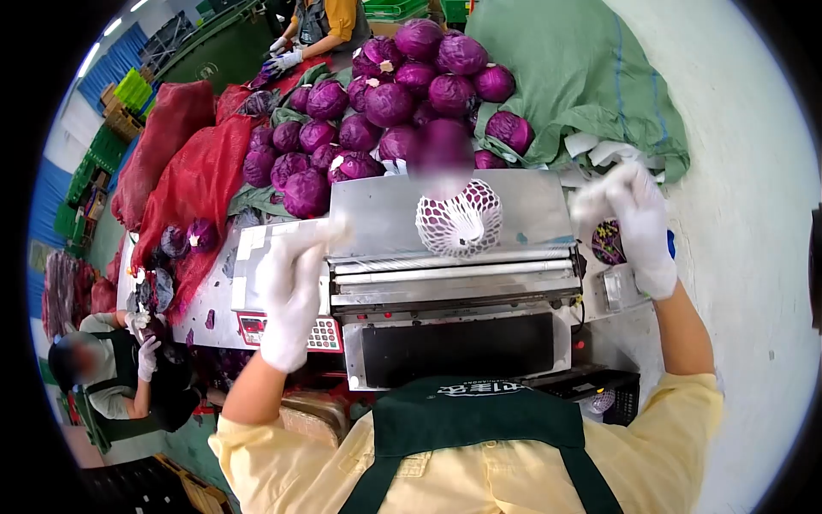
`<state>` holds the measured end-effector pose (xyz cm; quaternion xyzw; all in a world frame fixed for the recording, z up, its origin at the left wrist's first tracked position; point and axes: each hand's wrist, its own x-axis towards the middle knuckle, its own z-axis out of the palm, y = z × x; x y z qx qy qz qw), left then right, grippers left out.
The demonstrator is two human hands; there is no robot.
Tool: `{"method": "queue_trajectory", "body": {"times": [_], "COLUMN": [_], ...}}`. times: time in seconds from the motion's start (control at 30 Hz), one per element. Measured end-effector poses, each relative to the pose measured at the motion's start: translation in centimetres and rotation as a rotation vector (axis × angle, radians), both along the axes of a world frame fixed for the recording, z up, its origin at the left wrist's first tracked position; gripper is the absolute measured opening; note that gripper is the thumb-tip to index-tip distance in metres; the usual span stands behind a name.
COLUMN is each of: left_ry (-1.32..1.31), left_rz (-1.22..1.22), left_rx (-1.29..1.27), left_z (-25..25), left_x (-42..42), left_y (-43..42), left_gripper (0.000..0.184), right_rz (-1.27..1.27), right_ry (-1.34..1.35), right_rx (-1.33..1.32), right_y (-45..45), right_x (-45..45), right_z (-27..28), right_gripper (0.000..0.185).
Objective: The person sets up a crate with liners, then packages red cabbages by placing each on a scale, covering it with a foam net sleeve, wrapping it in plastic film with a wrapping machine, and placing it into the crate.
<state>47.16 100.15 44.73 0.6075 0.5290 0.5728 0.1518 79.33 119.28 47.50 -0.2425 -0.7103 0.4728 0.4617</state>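
Observation:
A purple cabbage in a white foam net [460, 219] rests on the steel top of a film-wrapping machine [377, 201]. A blurred purple patch covers its upper edge and the cabbages behind. My left hand [291, 291], in a white glove, is raised at the machine's left side with fingers bent and pressed together. My gloved right hand [635, 218] is held up at the right side, its fingers curled inward. Both sets of fingertips are blurred, and what they hold is hidden. Clear shiny streaks run along the roller [454, 272] between the hands. Neither hand touches the netted cabbage.
Purple cabbages [390, 104] are heaped behind the machine, beside a green sack [565, 68] and red mesh sacks [197, 171]. A keypad [324, 334] is at front left. One co-worker [128, 368] handles a cabbage at left; another [321, 34] works at the back.

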Motion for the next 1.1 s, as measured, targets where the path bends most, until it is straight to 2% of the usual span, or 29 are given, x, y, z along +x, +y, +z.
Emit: {"method": "queue_trajectory", "body": {"times": [0.07, 0.1, 0.13, 0.2, 0.27, 0.3, 0.33, 0.37, 0.4, 0.43, 0.47, 0.53, 0.57, 0.6, 0.63, 0.67, 0.7, 0.73, 0.77, 0.8, 0.83, 0.87, 0.9, 0.93, 0.97, 1.0, 1.03, 1.07, 1.1], "left_ry": [0.260, 0.501, 0.742, 0.547, 0.092, 0.054, -0.187, -0.435, -0.839, -0.775, -0.782, -0.692, -0.779, -0.709, -0.776, -0.846, -0.826, -0.957, -1.042, -1.111, -1.271, -1.249, -1.113, -0.971, -0.790, -0.658, -0.462, -0.146, -0.131], "left_rz": [-0.122, -0.134, -0.139, -0.343, -0.376, -0.303, -0.352, -0.375, -0.458, -0.443, -0.443, -0.598, -0.663, -0.702, -0.780, -0.860, -0.799, -0.842, -0.817, -0.792, -0.823, -0.747, -0.700, -0.655, -0.434, -0.495, -0.364, -0.219, -0.095], "left_rx": [-0.066, -0.147, -0.228, -0.295, -0.470, -0.536, -0.614, -0.680, -0.804, -0.868, -0.874, -0.875, -1.164, -1.255, -1.362, -1.467, -1.557, -1.549, -1.561, -1.561, -1.489, -1.420, -1.446, -1.462, -1.369, -1.158, -0.939, -1.029, -0.893], "left_z": [-1.4, -3.8, -6.0, -7.9, -11.6, -11.6, -11.7, -11.8, -10.3, -8.7, -9.5, -11.9, -7.6, -6.8, -6.8, -7.2, -8.3, -8.4, -9.5, -11.2, -13.7, -15.2, -14.6, -13.6, -12.7, -13.7, -13.6, -13.6, -13.1], "left_x": [-0.7, -1.0, -1.2, 0.5, 1.0, 1.0, 1.2, 1.5, 2.0, 2.4, 2.6, 3.9, 4.8, 5.9, 6.8, 7.6, 8.5, 9.3, 10.4, 11.2, 11.7, 12.1, 11.9, 11.3, 11.1, 10.5, 10.6, 9.7, 10.2], "left_y": [4.6, 6.3, 8.3, 9.7, 11.6, 12.2, 12.6, 13.0, 12.9, 12.1, 11.6, 8.5, 6.5, 4.8, 3.3, 2.0, 1.0, 0.1, -0.9, -1.6, -2.3, -3.2, -3.7, -4.2, -5.9, -7.9, -9.7, -11.2, -12.3], "left_gripper": [0.097, 0.109, 0.121, 0.130, 0.128, 0.125, 0.112, 0.099, 0.088, 0.070, 0.070, 0.068, 0.073, 0.084, 0.089, 0.093, 0.096, 0.091, 0.088, 0.085, 0.082, 0.084, 0.082, 0.080, 0.076, 0.073, 0.053, 0.028, 0.022], "right_rz": [-0.040, -0.114, -0.019, 0.302, 0.390, 0.432, 0.458, 0.458, 0.540, 0.621, 0.577, 0.661, 0.648, 0.630, 0.740, 0.731, 0.775, 0.820, 0.869, 0.861, 0.856, 0.834, 0.785, 0.617, 0.609, 0.601, 0.540, 0.478, 0.385], "right_ry": [-0.289, -0.638, -0.775, -0.748, -0.706, -0.465, -0.225, -0.228, -0.307, -0.386, -0.439, -0.361, -0.398, -0.430, -0.408, -0.376, -0.396, -0.415, -0.586, -0.589, -0.561, -0.508, -0.442, -0.246, -0.215, -0.184, -0.048, 0.088, -0.012], "right_rx": [0.613, 0.604, 0.604, 0.568, 0.559, 0.242, -0.087, -0.096, -0.199, -0.303, -0.302, -0.546, -0.786, -1.038, -1.291, -1.286, -1.272, -1.257, -0.417, -0.300, -0.413, -0.634, -0.924, -1.515, -1.508, -1.500, -1.552, -1.595, -1.262], "right_y": [5.3, 6.7, 7.5, 6.2, 5.7, 5.2, 4.7, 4.7, 4.0, 3.6, 3.9, -0.4, -2.4, -4.5, -5.7, -7.8, -9.0, -10.2, -11.2, -11.9, -12.4, -12.9, -13.4, -13.9, -14.4, -15.0, -15.3, -15.7, -16.8], "right_x": [-2.1, -2.6, -3.6, -6.2, -7.2, -7.8, -8.0, -7.7, -7.5, -7.3, -5.7, -2.7, -1.3, -0.1, 1.4, 2.6, 3.4, 4.2, 4.7, 5.2, 5.7, 6.4, 7.0, 7.2, 8.2, 9.2, 10.0, 10.5, 11.3], "right_z": [-4.3, -6.8, -8.9, -11.5, -13.1, -13.4, -13.5, -13.2, -10.7, -9.5, -12.7, -11.8, -10.1, -9.2, -10.1, -10.3, -11.4, -12.7, -13.9, -15.1, -16.4, -17.5, -18.3, -18.3, -19.7, -21.2, -21.2, -21.1, -19.9], "right_gripper": [0.023, 0.036, 0.040, 0.053, 0.060, 0.069, 0.078, 0.078, 0.086, 0.094, 0.101, 0.103, 0.103, 0.102, 0.103, 0.088, 0.075, 0.064, 0.053, 0.050, 0.048, 0.045, 0.043, 0.045, 0.044, 0.043, 0.044, 0.045, 0.035]}}
